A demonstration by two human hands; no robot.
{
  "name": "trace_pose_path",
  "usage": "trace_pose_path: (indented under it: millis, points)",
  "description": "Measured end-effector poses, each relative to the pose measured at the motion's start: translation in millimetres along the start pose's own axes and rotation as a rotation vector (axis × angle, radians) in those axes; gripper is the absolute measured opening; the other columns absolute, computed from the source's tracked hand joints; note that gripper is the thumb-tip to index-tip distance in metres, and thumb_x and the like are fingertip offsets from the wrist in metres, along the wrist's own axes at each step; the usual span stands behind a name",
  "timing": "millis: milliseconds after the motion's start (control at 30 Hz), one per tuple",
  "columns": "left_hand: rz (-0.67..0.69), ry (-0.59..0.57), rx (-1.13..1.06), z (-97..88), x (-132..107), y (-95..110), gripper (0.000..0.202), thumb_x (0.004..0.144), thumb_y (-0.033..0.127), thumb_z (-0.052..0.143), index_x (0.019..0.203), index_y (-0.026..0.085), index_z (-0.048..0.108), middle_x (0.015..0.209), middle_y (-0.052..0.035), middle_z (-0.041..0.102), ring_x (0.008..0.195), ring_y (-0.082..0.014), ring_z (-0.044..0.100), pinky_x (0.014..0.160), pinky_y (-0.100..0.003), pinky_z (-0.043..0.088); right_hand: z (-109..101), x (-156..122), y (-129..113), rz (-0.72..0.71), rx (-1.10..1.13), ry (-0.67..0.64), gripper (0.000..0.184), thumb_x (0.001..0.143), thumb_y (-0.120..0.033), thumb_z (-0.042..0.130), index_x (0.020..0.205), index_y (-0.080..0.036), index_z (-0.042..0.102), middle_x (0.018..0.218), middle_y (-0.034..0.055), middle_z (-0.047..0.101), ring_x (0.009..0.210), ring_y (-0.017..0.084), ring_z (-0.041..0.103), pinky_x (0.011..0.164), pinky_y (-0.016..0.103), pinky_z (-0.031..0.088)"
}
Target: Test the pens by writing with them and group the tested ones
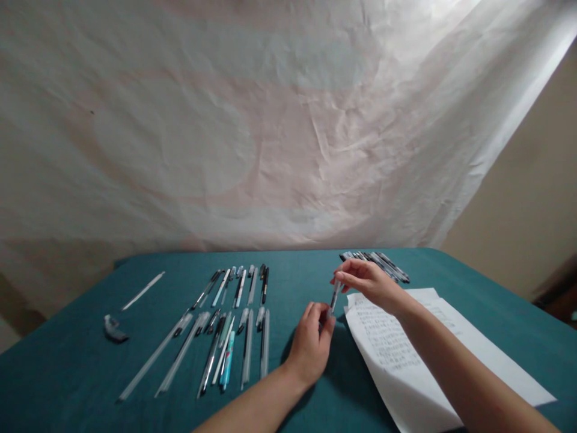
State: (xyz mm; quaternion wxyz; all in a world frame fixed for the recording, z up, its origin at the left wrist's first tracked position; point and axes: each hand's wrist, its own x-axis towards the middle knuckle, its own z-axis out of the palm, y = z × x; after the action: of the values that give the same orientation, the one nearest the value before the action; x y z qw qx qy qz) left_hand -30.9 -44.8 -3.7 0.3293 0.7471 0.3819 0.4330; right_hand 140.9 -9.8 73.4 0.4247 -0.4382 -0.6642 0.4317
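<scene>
Between my two hands a slim pen [335,296] is held tilted above the table. My left hand [312,344] is closed round its lower end, fingers curled. My right hand [363,278] pinches the upper end between thumb and fingertips. The fingers partly cover both ends, so I cannot tell whether a cap is on. Just under my right forearm lie sheets of handwritten paper [383,337]. Left of my hands, pens and clear pen barrels [265,343] are laid out in two rows, several with caps beside them.
A bundle of dark pens [387,264] lies at the back right. At the far left are a thin white strip [143,291] and a small dark, partly clear object [114,329]. A turquoise pen [228,361] sits in the front row. A pale sheet [270,132] hangs behind the green-covered table [306,270].
</scene>
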Motion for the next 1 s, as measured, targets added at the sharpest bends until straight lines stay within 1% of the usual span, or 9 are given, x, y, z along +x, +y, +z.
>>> trace_pose_path:
  millis: [100, 200, 267, 400, 567, 633, 800, 900, 1000]
  points:
    - [-0.004, -0.004, -0.004, 0.4, 0.3, -0.7, 0.017, 0.088, 0.027, 0.039, 0.095, 0.019, 0.052, 0.089, -0.0042, 0.053, 0.083, -0.0168, 0.051, 0.077, -0.028, 0.039, -1.9, -0.3, 0.7, 0.022, -0.006, 0.021, 0.030, 0.072, -0.043, 0.064, 0.082, -0.015, 0.058, 0.076, 0.0045, 0.064, 0.069, 0.015, 0.060, 0.061, 0.028, 0.050]
    - [-0.021, -0.003, -0.005, 1.4, 0.5, -1.3, 0.017, 0.087, 0.027, 0.039, 0.096, 0.019, 0.051, 0.089, -0.0038, 0.054, 0.082, -0.0167, 0.051, 0.076, -0.028, 0.039, -4.9, -3.5, -6.7, 0.004, 0.032, -0.041, 0.040, 0.076, -0.044, 0.058, 0.106, -0.018, 0.057, 0.099, 0.0090, 0.063, 0.090, 0.020, 0.059, 0.070, 0.032, 0.051]
    - [-0.028, 0.002, -0.005, 1.9, 0.5, -1.1, 0.016, 0.088, 0.027, 0.039, 0.095, 0.019, 0.051, 0.089, -0.0039, 0.054, 0.083, -0.0167, 0.051, 0.076, -0.028, 0.039, -6.6, -5.2, -11.7, -0.023, 0.029, -0.058, 0.042, 0.079, -0.046, 0.053, 0.111, -0.020, 0.057, 0.107, 0.0099, 0.061, 0.097, 0.021, 0.057, 0.075, 0.034, 0.051]
    - [-0.015, -0.001, -0.007, 1.3, 0.6, -0.1, 0.015, 0.087, 0.026, 0.040, 0.093, 0.019, 0.052, 0.088, -0.0043, 0.053, 0.082, -0.0169, 0.050, 0.076, -0.028, 0.039, -7.8, -3.2, -8.8, -0.039, -0.062, -0.012, 0.036, 0.079, -0.047, 0.053, 0.093, -0.016, 0.064, 0.093, 0.0086, 0.065, 0.082, 0.018, 0.060, 0.070, 0.031, 0.051]
    - [-0.019, -0.008, -0.002, 1.1, 0.3, -1.1, 0.015, 0.087, 0.025, 0.041, 0.094, 0.019, 0.052, 0.088, -0.0041, 0.053, 0.082, -0.0170, 0.050, 0.075, -0.029, 0.039, -7.1, 1.9, 5.7, -0.042, -0.189, 0.138, 0.030, 0.072, -0.045, 0.062, 0.072, -0.015, 0.058, 0.064, 0.0016, 0.059, 0.059, 0.013, 0.054, 0.055, 0.026, 0.047]
    - [-0.019, 0.001, -0.012, 1.5, 0.3, -1.7, 0.016, 0.087, 0.026, 0.040, 0.095, 0.019, 0.052, 0.088, -0.0041, 0.053, 0.081, -0.0169, 0.050, 0.075, -0.029, 0.039, -7.3, 1.2, 4.5, -0.029, -0.186, 0.150, 0.031, 0.072, -0.046, 0.062, 0.073, -0.016, 0.057, 0.066, 0.0022, 0.060, 0.060, 0.013, 0.055, 0.055, 0.026, 0.047]
    - [-0.020, 0.012, -0.027, 1.5, 0.7, -1.1, 0.016, 0.086, 0.026, 0.041, 0.095, 0.019, 0.053, 0.088, -0.0043, 0.054, 0.081, -0.0169, 0.050, 0.075, -0.029, 0.039, -12.1, -4.5, -10.4, -0.012, -0.055, -0.016, 0.039, 0.080, -0.047, 0.051, 0.106, -0.021, 0.060, 0.103, 0.0075, 0.062, 0.093, 0.020, 0.057, 0.072, 0.032, 0.050]
    - [-0.020, 0.009, -0.017, 1.2, 0.6, -0.4, 0.015, 0.086, 0.025, 0.041, 0.094, 0.019, 0.053, 0.088, -0.0041, 0.054, 0.081, -0.0167, 0.051, 0.074, -0.028, 0.039, -14.4, -4.2, -9.7, -0.031, -0.097, -0.040, 0.036, 0.080, -0.046, 0.052, 0.101, -0.019, 0.064, 0.101, 0.0082, 0.064, 0.088, 0.019, 0.058, 0.073, 0.033, 0.049]
    - [-0.018, 0.004, -0.007, 1.4, 0.4, -0.9, 0.015, 0.086, 0.026, 0.041, 0.093, 0.019, 0.053, 0.087, -0.0038, 0.053, 0.080, -0.0165, 0.050, 0.074, -0.028, 0.039, -12.4, -1.7, -2.7, -0.026, -0.164, 0.041, 0.032, 0.077, -0.045, 0.057, 0.086, -0.015, 0.065, 0.085, 0.0073, 0.066, 0.072, 0.016, 0.058, 0.067, 0.030, 0.048]
